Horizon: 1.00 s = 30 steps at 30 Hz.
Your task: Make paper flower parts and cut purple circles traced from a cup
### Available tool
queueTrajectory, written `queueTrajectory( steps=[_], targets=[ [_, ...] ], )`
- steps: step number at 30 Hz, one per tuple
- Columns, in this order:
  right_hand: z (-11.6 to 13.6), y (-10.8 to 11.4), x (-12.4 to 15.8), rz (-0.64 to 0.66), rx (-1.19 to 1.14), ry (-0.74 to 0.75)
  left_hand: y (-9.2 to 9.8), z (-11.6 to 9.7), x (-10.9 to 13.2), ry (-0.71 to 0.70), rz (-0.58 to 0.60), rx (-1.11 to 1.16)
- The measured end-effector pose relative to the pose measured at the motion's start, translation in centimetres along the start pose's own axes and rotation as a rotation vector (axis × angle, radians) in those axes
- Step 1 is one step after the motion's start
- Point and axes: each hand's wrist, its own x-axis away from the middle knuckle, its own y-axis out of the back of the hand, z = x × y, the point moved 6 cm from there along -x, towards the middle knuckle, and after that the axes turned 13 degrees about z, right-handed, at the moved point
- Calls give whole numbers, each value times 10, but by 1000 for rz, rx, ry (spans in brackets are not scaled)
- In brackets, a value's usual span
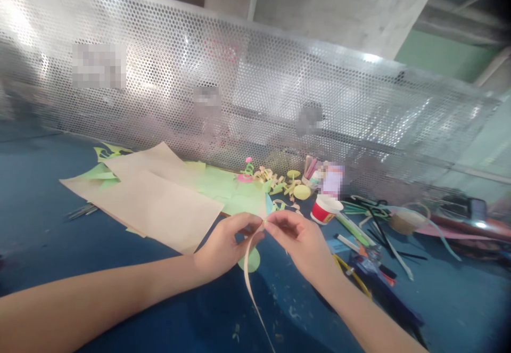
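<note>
Both of my hands meet above the blue table and pinch the top end of a thin beige paper strip. My left hand grips it with thumb and fingers closed. My right hand pinches the same end from the right side. The strip hangs down from the pinch and trails toward the table's near edge. A small round green paper piece lies just under my hands.
Large beige sheets and green sheets lie behind my hands. Small curled paper shapes, a red and white cup, pens, sticks and a basket crowd the right. A perforated metal screen backs the table.
</note>
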Motion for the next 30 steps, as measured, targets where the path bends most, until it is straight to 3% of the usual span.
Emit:
queueTrajectory(
  steps=[5, 9, 12, 16, 20, 25, 30],
  targets=[
    [-13, 4, -5, 36, -73, 4, -5, 9, -2, 39, 42, 137],
    [-16, 9, -4, 57, -50, 9, -4, 18, -3, 67, -1, 149],
    [-2, 8, 2, 139, 179, 68, 0, 20, -3, 72, -42, 137],
    [24, 0, 14, 254, 655, 257, 2, 23, -3, 104, -52, 134],
    [36, -10, 22, 335, 985, 395, 3, 33, -1, 198, -54, 92],
    [37, -15, 22, 399, 1062, 414, 0, 34, 0, 243, 42, -34],
    [38, -12, 22, 421, 1015, 388, 1, 28, 0, 211, 41, -78]
  ],
)
